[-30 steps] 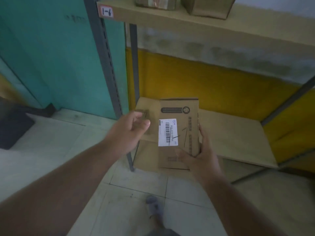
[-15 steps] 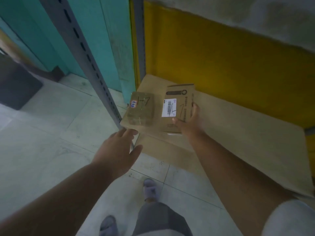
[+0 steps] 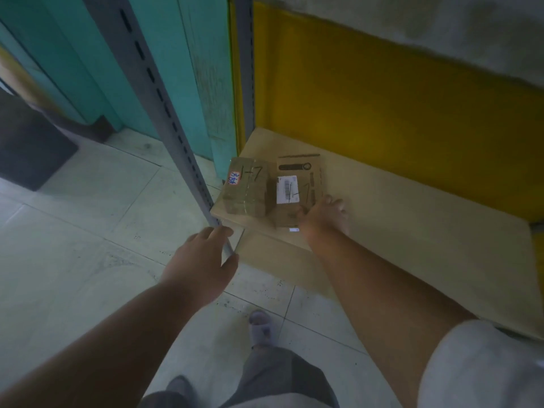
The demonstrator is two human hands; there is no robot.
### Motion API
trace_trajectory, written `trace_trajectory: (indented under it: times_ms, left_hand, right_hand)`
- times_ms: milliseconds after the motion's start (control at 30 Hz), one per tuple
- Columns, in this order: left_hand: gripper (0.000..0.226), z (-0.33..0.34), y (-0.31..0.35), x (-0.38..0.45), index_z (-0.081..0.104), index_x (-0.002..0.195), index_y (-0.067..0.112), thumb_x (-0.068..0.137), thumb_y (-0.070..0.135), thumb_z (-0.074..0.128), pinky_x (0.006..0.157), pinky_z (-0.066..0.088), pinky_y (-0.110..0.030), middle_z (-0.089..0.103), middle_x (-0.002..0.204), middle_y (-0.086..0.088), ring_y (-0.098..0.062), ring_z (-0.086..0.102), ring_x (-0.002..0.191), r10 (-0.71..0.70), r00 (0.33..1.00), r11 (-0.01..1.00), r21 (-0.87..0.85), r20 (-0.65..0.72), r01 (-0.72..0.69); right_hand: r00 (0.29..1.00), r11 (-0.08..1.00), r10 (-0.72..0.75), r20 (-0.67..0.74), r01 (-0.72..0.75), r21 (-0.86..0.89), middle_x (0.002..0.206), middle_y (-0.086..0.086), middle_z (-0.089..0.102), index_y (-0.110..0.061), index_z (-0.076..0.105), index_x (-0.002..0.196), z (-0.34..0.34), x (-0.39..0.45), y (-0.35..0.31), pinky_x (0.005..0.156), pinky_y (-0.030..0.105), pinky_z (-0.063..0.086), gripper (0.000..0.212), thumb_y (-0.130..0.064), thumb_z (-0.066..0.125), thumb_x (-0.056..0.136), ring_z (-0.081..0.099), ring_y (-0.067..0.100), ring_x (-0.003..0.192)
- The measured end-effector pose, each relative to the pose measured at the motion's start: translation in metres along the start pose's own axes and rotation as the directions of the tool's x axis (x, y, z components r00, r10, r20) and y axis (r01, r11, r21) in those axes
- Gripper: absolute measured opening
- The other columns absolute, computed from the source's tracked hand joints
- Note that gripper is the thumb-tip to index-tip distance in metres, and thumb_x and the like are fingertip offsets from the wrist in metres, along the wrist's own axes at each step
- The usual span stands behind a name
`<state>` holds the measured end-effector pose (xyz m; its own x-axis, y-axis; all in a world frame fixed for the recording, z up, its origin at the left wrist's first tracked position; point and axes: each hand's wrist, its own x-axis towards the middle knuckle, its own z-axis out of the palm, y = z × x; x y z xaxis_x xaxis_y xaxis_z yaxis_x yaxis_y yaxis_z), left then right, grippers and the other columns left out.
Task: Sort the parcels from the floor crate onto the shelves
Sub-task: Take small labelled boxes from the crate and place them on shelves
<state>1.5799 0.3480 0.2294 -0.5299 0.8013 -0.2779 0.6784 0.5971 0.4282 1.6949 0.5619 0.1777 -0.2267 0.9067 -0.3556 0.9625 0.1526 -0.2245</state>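
Head view, looking down at a low shelf (image 3: 412, 231) of pale board. We see the right hand (image 3: 323, 219) resting at the near right corner of a flat cardboard parcel (image 3: 298, 189); its grip is loosely curled, thumb against the parcel's near edge and fingers on the board just beside the right side, touching rather than clamping, though we cannot tell whether any finger reaches under the parcel. We see the left hand (image 3: 203, 266) over the floor with its grip spread and holding nothing, fingertips at the foot of the grey slotted upright (image 3: 164, 113); whether they touch the metal we cannot tell.

The flat parcel lies on the shelf with its white barcode label (image 3: 287, 189) facing up. Just beside it on the left, apparently touching, lies a thicker taped parcel (image 3: 245, 188) marked "1-7" by hand, with a small white sticker (image 3: 234, 181) bearing blue writing. Both parcels occupy the left front corner of the shelf, close to the upright.

Behind the shelf stands a yellow wall (image 3: 382, 107); to the left, a teal panel (image 3: 182, 69). A dark mat (image 3: 29, 148) lies on the tiled floor (image 3: 73, 245) at far left. Below, we see grey trousers (image 3: 279, 378) and a slippered foot (image 3: 260, 326).
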Motion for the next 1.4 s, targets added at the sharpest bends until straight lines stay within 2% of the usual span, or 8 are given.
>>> trace_trajectory:
  times_ms: [133,433,700,867,967,1100,1300,1400]
  left_hand:
    - [0.049,-0.017,-0.017,-0.013,0.045,0.141,0.026,0.095,0.04,0.054,0.097,0.051,-0.039,0.059,0.132,0.003,-0.019,0.057,0.115,0.022,1.0,1.0,0.001,0.009,-0.022]
    - [0.048,-0.088,-0.13,-0.081,0.047,0.139,0.026,0.094,0.039,0.058,0.096,0.051,-0.036,0.06,0.128,0.005,-0.016,0.059,0.111,0.123,0.991,0.992,0.015,-0.056,-0.122]
    - [0.05,-0.167,-0.306,-0.173,0.046,0.14,0.029,0.095,0.045,0.055,0.101,0.049,-0.036,0.058,0.134,0.005,-0.018,0.056,0.121,-0.087,0.984,0.994,0.055,-0.155,0.097]
    - [0.053,-0.206,-0.385,-0.182,0.046,0.142,0.023,0.095,0.045,0.053,0.101,0.048,-0.037,0.056,0.136,-0.001,-0.023,0.054,0.123,-0.255,0.941,0.964,0.021,-0.222,0.266]
    - [0.053,-0.229,-0.433,-0.17,0.045,0.143,0.024,0.096,0.046,0.053,0.101,0.048,-0.036,0.054,0.138,-0.001,-0.023,0.053,0.123,-0.343,0.907,0.936,-0.006,-0.244,0.352]
    - [0.052,-0.262,-0.502,-0.156,0.045,0.142,0.025,0.095,0.046,0.052,0.099,0.047,-0.036,0.054,0.138,0.0,-0.023,0.053,0.121,-0.447,0.846,0.89,-0.05,-0.29,0.453]
    - [0.052,-0.333,-0.607,-0.154,0.047,0.14,0.024,0.094,0.047,0.054,0.1,0.049,-0.04,0.056,0.136,-0.001,-0.025,0.055,0.12,-0.627,0.695,0.768,-0.133,-0.351,0.626]
    - [0.051,-0.356,-0.665,-0.148,0.05,0.138,0.022,0.093,0.045,0.056,0.098,0.05,-0.041,0.059,0.133,-0.003,-0.027,0.057,0.117,-0.688,0.627,0.712,-0.172,-0.365,0.681]
  right_hand:
    - [1.0,1.0,-0.022,-0.006,0.022,0.001,0.139,0.021,0.041,-0.005,0.035,0.142,-0.019,-0.035,0.002,0.097,0.043,0.045,0.068,-0.05,0.052,0.095,0.047,0.037,0.125]
    - [0.905,0.905,-0.397,-0.154,0.414,0.099,0.144,0.007,0.038,-0.019,0.034,0.147,-0.029,-0.234,-0.093,0.103,0.04,0.042,0.063,-0.049,0.055,0.095,0.041,0.025,0.131]
    - [0.688,0.695,-0.696,-0.208,0.718,0.048,0.135,0.005,0.048,-0.019,0.042,0.143,0.011,-0.355,-0.273,0.091,0.033,0.042,0.06,-0.048,0.057,0.093,0.048,0.021,0.122]
    - [0.553,0.558,-0.817,-0.16,0.83,0.021,0.129,0.005,0.049,-0.017,0.043,0.141,0.032,-0.367,-0.378,0.088,0.028,0.037,0.059,-0.046,0.058,0.092,0.047,0.018,0.115]
    - [0.472,0.476,-0.872,-0.128,0.88,0.002,0.131,0.005,0.048,-0.018,0.044,0.14,0.048,-0.363,-0.445,0.091,0.032,0.042,0.058,-0.046,0.058,0.092,0.048,0.019,0.116]
    - [0.355,0.356,-0.931,-0.087,0.935,0.006,0.133,0.009,0.049,-0.016,0.046,0.14,0.072,-0.358,-0.546,0.095,0.037,0.042,0.058,-0.045,0.062,0.091,0.049,0.024,0.118]
    - [0.133,0.133,-0.991,0.015,0.991,0.015,0.135,0.005,0.05,-0.021,0.046,0.139,0.097,-0.374,-0.718,0.097,0.038,0.045,0.057,-0.048,0.061,0.092,0.05,0.023,0.119]
    - [0.073,0.074,-0.997,0.019,0.997,0.034,0.134,0.006,0.053,-0.022,0.047,0.136,0.124,-0.381,-0.794,0.099,0.044,0.05,0.056,-0.05,0.063,0.09,0.051,0.024,0.12]
